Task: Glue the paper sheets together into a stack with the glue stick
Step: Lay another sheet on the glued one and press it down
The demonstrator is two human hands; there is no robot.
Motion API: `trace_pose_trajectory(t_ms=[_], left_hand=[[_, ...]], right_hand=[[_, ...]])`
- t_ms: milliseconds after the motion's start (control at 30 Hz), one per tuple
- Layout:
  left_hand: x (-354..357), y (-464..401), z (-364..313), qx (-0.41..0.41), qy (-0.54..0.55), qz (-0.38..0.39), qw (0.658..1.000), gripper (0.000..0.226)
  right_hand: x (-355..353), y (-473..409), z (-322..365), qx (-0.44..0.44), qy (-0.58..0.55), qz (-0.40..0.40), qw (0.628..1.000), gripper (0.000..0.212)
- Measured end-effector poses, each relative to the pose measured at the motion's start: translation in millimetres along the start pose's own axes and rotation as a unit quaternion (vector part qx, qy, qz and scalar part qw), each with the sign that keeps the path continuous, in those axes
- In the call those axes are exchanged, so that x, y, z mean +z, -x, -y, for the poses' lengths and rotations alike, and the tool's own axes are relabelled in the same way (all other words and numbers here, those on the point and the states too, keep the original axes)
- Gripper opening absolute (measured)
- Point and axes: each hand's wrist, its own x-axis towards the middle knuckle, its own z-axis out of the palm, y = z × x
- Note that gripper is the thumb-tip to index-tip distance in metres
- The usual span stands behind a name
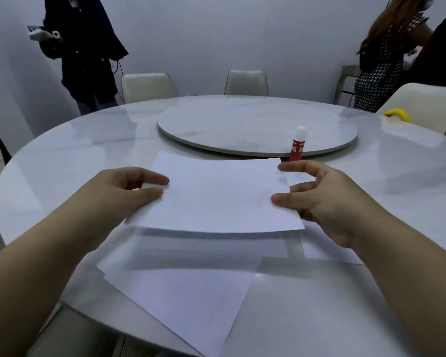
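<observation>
A white paper sheet (216, 194) hangs level a little above the table, held at both side edges. My left hand (124, 194) pinches its left edge between thumb and fingers. My right hand (317, 199) pinches its right edge, index finger stretched along the far corner. Below it, more white sheets (186, 295) lie loosely overlapped on the table near the front edge. A red glue stick (297, 146) with a white cap stands upright just beyond the held sheet's far right corner, untouched.
The round marble table (62, 155) carries a turntable (255, 124) at its middle. A yellow object (398, 115) lies at the far right edge. Chairs (147, 86) ring the table. Two people (85, 47) stand by the back wall.
</observation>
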Motion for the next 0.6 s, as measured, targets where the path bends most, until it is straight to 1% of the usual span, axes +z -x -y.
trace_pose_trajectory(t_ms=[100, 367, 600], left_hand=[[0, 3, 7, 0.005, -0.022, -0.021, 1.0, 0.015], [-4, -1, 22, -0.035, 0.01, -0.026, 0.999, 0.012], [-4, 0, 25, -0.032, 0.006, -0.037, 0.999, 0.016]], right_hand=[[1, 3, -4, 0.001, 0.021, 0.003, 1.0, 0.044], [4, 6, -10, 0.003, 0.101, 0.001, 0.995, 0.042], [7, 5, -13, -0.007, 0.142, -0.006, 0.99, 0.041]])
